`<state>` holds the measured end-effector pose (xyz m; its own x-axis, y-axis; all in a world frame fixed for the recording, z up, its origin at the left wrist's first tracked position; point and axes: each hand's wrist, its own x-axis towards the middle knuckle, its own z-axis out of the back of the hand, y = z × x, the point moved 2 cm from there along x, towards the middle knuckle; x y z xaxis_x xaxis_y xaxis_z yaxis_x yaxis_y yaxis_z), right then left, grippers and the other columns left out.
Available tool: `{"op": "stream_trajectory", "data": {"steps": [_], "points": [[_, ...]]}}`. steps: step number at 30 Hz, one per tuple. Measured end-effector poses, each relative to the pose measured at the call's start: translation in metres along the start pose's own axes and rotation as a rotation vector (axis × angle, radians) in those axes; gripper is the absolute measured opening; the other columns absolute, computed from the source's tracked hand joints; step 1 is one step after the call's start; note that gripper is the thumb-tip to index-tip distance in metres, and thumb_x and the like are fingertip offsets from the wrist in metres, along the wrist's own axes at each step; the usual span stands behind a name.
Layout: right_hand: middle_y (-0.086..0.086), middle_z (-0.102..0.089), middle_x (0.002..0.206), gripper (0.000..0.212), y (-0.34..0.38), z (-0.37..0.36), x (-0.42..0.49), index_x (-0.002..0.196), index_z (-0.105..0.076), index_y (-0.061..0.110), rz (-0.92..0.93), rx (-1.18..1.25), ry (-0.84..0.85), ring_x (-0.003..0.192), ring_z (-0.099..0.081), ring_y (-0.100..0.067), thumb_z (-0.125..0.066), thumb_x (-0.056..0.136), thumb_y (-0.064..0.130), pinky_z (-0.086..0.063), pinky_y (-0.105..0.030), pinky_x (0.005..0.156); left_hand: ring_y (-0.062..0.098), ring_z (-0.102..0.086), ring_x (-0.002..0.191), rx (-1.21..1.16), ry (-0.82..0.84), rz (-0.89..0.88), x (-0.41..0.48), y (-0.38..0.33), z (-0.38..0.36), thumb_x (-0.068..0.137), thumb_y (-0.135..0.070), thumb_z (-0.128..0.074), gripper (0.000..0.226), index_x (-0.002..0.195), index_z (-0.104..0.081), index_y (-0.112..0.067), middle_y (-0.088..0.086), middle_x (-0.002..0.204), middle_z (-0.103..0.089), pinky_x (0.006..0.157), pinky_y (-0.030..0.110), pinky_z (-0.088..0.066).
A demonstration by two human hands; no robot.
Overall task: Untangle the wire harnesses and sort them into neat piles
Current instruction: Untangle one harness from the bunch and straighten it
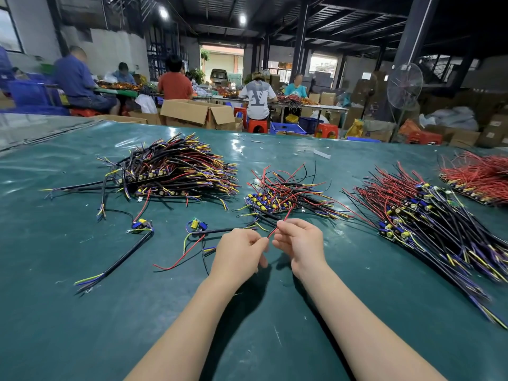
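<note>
While the left hand (240,253) and right hand (301,242) sit close together, almost touching, each pinches the same thin red wire (272,231) between thumb and fingertips. The left takes its lower end and the right grips it a little higher. Past the right fingertips the wire runs on into a small tangled heap (286,192) of red, black and yellow leads with blue and yellow parts, just beyond the hands.

Left of the left hand lie two loose harnesses on the green mat (82,312). The nearer harness (196,225) has a black lead reaching toward the left fingers, though I cannot tell whether they touch. The farther harness (141,224) trails a long black cable back toward the person.

Beyond those, well apart from the hands, sits a big stacked pile (178,169) of dark wires. Right of the right hand stretches a long pile (428,218) of black and red leads, and farther right again a mostly red pile (481,174). Far beyond the hands, people sit on stools at other benches among cardboard boxes (198,112).
</note>
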<state>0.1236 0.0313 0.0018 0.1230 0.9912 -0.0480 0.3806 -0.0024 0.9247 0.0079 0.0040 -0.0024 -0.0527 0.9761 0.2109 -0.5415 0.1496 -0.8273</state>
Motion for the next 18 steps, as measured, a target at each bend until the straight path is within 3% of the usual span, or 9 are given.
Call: {"op": "stream_trajectory", "data": {"steps": [3,9,14,18], "points": [[0.001,-0.055,0.039,0.022,0.001,-0.002,-0.001,0.069,-0.052,0.005,0.035,0.001,0.009,0.033,-0.05,-0.005,-0.053,0.085,-0.011,-0.047,-0.016,0.038,0.006,-0.043,0.029,-0.043,-0.015,-0.01,0.001,0.002,0.0,0.091,-0.022,-0.049,0.031,0.063,-0.06,-0.019,-0.007,0.037,-0.056,0.043,0.014,-0.038],[-0.003,-0.056,0.04,0.019,0.001,-0.001,0.0,0.072,-0.049,0.002,-0.065,0.128,0.016,0.032,-0.053,-0.009,-0.049,0.087,-0.009,-0.047,-0.017,0.038,0.003,-0.041,0.028,0.028,-0.013,-0.078,0.001,0.003,-0.002,0.093,-0.021,-0.049,0.027,0.067,-0.056,-0.025,-0.008,0.036,-0.054,0.042,0.01,-0.034],[0.0,-0.055,0.038,0.023,0.004,0.007,0.005,0.067,-0.049,0.004,-0.018,0.077,-0.049,0.031,-0.051,-0.006,-0.05,0.089,-0.004,-0.046,-0.016,0.036,0.002,-0.042,0.029,0.065,0.03,-0.101,0.0,0.002,-0.006,0.093,-0.022,-0.049,0.016,0.077,-0.054,-0.025,-0.01,0.036,-0.053,0.043,0.011,-0.037],[0.002,-0.054,0.037,0.023,0.006,0.011,0.007,0.069,-0.048,0.006,0.009,0.104,-0.072,0.032,-0.051,-0.005,-0.053,0.086,-0.01,-0.047,-0.016,0.038,0.002,-0.042,0.029,0.088,0.05,-0.096,0.001,0.003,-0.005,0.093,-0.023,-0.05,0.022,0.072,-0.052,-0.028,-0.011,0.036,-0.053,0.042,0.009,-0.036]]}}
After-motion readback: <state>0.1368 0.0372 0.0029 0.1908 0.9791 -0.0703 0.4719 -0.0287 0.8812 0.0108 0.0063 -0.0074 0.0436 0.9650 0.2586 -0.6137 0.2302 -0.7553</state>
